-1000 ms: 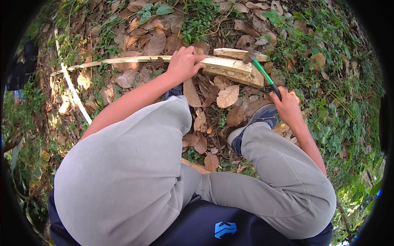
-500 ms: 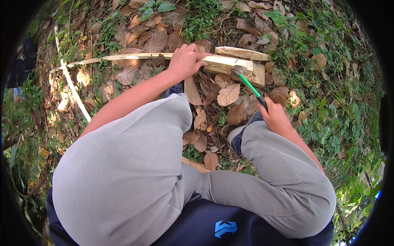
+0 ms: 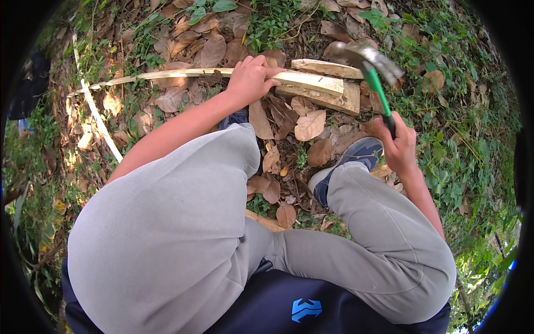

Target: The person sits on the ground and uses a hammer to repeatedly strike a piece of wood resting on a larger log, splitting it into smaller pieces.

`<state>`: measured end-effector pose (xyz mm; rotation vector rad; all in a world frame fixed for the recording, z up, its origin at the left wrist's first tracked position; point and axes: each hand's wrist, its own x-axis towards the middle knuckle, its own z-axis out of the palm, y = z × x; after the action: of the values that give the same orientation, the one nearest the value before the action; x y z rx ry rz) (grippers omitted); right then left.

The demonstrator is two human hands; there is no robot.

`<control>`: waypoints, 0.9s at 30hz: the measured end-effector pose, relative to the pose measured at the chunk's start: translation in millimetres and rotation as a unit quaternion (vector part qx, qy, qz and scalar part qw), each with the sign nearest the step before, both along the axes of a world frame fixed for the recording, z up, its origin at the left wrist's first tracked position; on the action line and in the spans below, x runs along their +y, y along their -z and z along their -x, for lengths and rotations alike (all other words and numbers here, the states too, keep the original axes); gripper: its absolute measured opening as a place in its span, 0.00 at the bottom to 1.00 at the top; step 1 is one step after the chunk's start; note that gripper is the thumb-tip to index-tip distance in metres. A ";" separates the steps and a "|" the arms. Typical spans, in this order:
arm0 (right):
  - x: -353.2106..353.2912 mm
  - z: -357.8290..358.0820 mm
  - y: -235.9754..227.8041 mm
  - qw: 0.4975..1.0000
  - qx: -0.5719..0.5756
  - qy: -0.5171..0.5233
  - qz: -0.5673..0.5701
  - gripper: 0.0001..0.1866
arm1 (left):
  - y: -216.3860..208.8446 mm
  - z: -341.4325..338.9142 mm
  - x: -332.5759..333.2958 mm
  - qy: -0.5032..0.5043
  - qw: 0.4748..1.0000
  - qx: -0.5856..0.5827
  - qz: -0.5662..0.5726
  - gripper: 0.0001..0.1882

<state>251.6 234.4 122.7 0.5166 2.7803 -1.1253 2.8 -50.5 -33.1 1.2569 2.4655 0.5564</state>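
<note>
My left hand (image 3: 253,79) is closed over a long pale wooden strip (image 3: 312,82), pressing it down near its thick right end. That end lies on top of a thicker wooden block (image 3: 349,100). Raised above and to the right of the wood is a hammer (image 3: 375,88), its metal head blurred by motion. My right hand (image 3: 399,145) is wrapped around the black grip at the lower end of its green handle. Under my left palm, part of the strip is hidden.
Another short piece of wood (image 3: 325,69) lies just behind the block. At the left, a thin pale stick (image 3: 102,122) crosses under or over the strip's far end. Dry leaves (image 3: 310,126) and green plants cover the ground; my shoe (image 3: 356,157) rests near the block.
My right hand has lifted the hammer up and to the right, away from the strip's end, where its head was before. My left hand has stayed on the strip.
</note>
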 end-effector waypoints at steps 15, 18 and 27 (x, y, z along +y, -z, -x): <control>-24.1 -44.4 65.6 0.980 -0.194 0.019 0.048 0.14 | -2.8 -1.1 3.0 0.007 1.000 -0.001 0.003 0.18; -21.9 -48.9 63.4 0.984 -0.170 0.014 0.049 0.14 | -3.1 -1.3 2.6 0.004 1.000 -0.010 0.012 0.18; 7.5 -2.9 -6.5 0.998 0.014 0.046 0.040 0.12 | -3.5 -0.9 0.4 0.009 1.000 0.022 -0.020 0.19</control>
<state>254.4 241.9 129.2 0.6293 2.7470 -1.2665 3.7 -50.1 -29.7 1.3188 2.4891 0.5828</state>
